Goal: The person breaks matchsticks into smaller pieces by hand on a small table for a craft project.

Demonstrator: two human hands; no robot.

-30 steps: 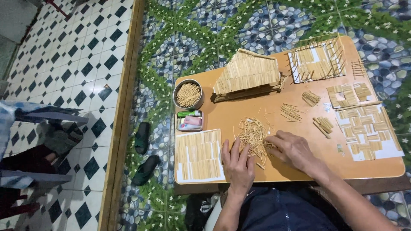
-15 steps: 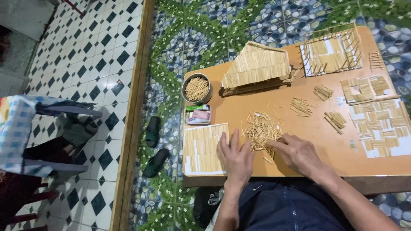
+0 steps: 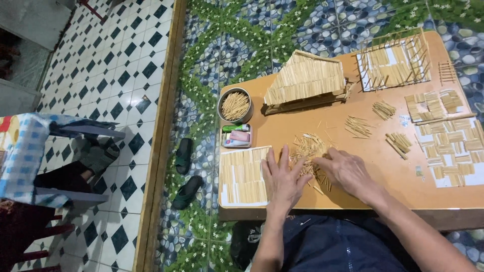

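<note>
A loose pile of thin wooden sticks [image 3: 308, 149] lies near the front edge of a brown worktop [image 3: 353, 194]. The left hand [image 3: 282, 179] rests flat, fingers spread, beside the pile. The right hand [image 3: 348, 171] lies on the pile, fingers curled loosely, gripping nothing visible.

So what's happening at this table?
A person sits at a low wooden table, both hands flat on a loose pile of thin sticks. The left hand covers the pile's near left edge, the right hand its right side. A stick-covered roof and a round tin of sticks stand at the far side, a sheet of glued stick panels beside the left hand.
</note>
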